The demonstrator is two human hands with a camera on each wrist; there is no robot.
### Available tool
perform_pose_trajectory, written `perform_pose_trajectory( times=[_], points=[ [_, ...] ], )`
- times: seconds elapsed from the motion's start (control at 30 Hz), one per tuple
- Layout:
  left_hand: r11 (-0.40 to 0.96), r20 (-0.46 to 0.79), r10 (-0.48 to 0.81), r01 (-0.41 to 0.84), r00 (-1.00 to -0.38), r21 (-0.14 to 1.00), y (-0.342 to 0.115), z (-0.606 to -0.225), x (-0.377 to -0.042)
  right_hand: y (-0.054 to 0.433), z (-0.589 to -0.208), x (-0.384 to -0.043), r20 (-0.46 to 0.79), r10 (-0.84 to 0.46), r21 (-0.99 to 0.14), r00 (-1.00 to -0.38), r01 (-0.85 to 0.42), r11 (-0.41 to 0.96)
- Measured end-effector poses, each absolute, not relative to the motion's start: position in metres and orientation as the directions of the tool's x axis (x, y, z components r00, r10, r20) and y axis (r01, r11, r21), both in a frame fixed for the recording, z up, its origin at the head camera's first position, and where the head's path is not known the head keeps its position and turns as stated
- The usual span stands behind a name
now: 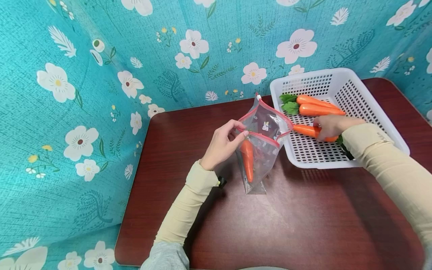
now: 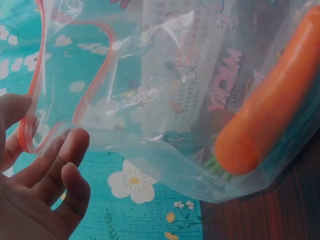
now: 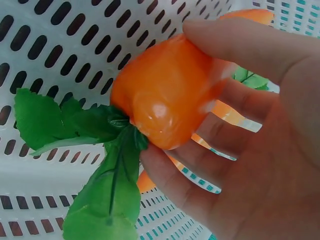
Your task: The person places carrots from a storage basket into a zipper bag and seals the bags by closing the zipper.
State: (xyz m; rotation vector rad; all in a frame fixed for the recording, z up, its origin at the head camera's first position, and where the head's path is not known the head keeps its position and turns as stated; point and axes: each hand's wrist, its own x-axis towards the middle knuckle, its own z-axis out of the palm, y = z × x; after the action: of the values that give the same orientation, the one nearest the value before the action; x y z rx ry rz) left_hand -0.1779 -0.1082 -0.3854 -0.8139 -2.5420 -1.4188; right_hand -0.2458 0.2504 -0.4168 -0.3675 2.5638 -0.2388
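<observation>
Toward the far right corner of the table (image 1: 175,157), a white basket (image 1: 324,164) is set, & just off its left edge a clear zip bag (image 1: 266,165) is held up, mouth gaping, by the L hand (image 1: 222,145).

Done, as far as shown: 1 carrot (image 1: 248,161) is bagged, tip down, seen thru the plastic. Not bagged yet: a 2nd, the held carrot (image 1: 305,130), plus 2 loose carrots (image 1: 318,110) laid side by side nr the basket's far left corner, leafy tops (image 1: 291,108) to its left edge. Approx. 1 of 4 visible is in, so an early stage is judged. Part of the basket floor twd its near right corner is hidden by the R sleeve (image 1: 368,142), so extras can't be ruled out.

L grip: the bag's red rim is pinched btwn thumb & fingers. R grip: the held carrot is clasped nr its thick end by the R hand (image 1: 332,125), w/ leaves (image 3: 107,185) left sticking out past the crown. Its tip is pointed at the bag mouth, by the basket's left edge; whether the bag is touched can't be told.

Sealing isn't done: the zip is parted, slider (image 1: 258,97) at the mouth's far corner.
</observation>
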Motion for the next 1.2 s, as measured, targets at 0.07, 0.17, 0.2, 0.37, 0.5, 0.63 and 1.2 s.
perform_pose_trajectory(
  times=[0.07, 0.17, 0.2, 0.37, 0.5, 0.63, 1.2],
  points=[
    [0.412, 0.355, 0.398, 0.511, -0.846, 0.754, -0.108, -0.385, -0.178, 0.25, -0.416, -0.247, -0.475, -0.312, -0.252, -0.823, -0.212, 0.944],
    [0.407, 0.36, 0.4, 0.515, -0.843, 0.754, -0.107, -0.386, -0.178, 0.251, -0.413, -0.249, -0.439, -0.317, -0.264, -0.841, -0.216, 0.94],
    [0.406, 0.361, 0.402, 0.517, -0.842, 0.754, -0.107, -0.386, -0.178, 0.251, -0.413, -0.249, -0.425, -0.319, -0.272, -0.847, -0.217, 0.938],
    [0.408, 0.372, 0.408, 0.531, -0.834, 0.743, -0.108, -0.387, -0.179, 0.253, -0.407, -0.25, -0.362, -0.347, -0.37, -0.865, -0.208, 0.906],
    [0.411, 0.379, 0.411, 0.54, -0.829, 0.734, -0.107, -0.388, -0.179, 0.253, -0.403, -0.25, -0.353, -0.331, -0.406, -0.875, -0.175, 0.897],
    [0.413, 0.391, 0.411, 0.551, -0.824, 0.725, -0.107, -0.388, -0.179, 0.251, -0.394, -0.249, -0.346, -0.299, -0.416, -0.889, -0.141, 0.898],
    [0.435, 0.415, 0.388, 0.561, -0.823, 0.704, -0.107, -0.389, -0.179, 0.245, -0.378, -0.248, -0.172, -0.296, -0.493, -0.94, -0.178, 0.851]
  ],
)
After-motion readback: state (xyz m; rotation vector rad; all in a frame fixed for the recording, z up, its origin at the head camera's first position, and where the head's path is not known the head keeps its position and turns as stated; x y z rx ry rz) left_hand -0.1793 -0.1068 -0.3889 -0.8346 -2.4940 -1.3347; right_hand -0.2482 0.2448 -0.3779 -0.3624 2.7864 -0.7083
